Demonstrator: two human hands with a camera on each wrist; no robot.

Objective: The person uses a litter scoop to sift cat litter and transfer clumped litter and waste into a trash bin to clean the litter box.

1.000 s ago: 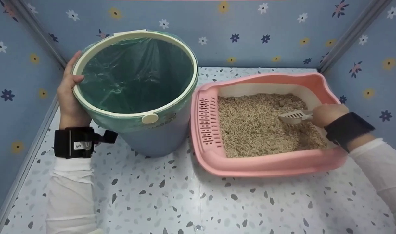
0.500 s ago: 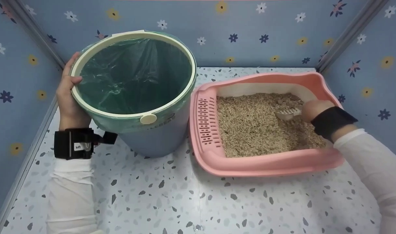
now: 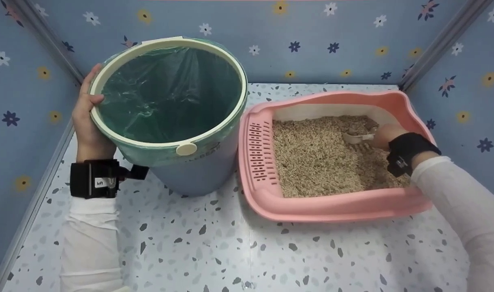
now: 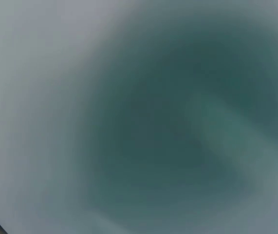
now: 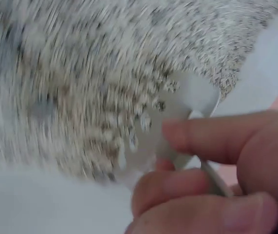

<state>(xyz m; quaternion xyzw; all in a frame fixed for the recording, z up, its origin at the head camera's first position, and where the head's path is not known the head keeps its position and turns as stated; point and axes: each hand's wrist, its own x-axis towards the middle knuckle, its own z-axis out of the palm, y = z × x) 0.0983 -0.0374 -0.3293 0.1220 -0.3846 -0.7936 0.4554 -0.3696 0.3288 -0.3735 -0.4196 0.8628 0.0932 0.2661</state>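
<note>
My left hand [image 3: 88, 125] grips a trash can [image 3: 170, 144] by its cream rim, thumb over the edge and fingers along the outside. A green plastic bag lines the can. To its right, a pink litter box [image 3: 336, 209] holds tan granular cat litter [image 3: 315, 158]. My right hand [image 3: 386, 137] holds a pale slotted litter scoop [image 3: 354, 138] inside the box, towards the back right. Up close in the right wrist view, the slotted scoop [image 5: 197, 90] carries litter, and fingers and thumb wrap its handle. The left wrist view is only a green-grey blur.
Blue flower-print walls [image 3: 271, 40] close off the back and both sides. The speckled floor [image 3: 190, 243] extends in front of the can and the box. A slotted ledge [image 3: 259, 150] forms the box's left end, right beside the can.
My right hand has moved left with the scoop, and the scoop now sits slightly farther back in the litter. My left hand keeps its grip on the can's rim.
</note>
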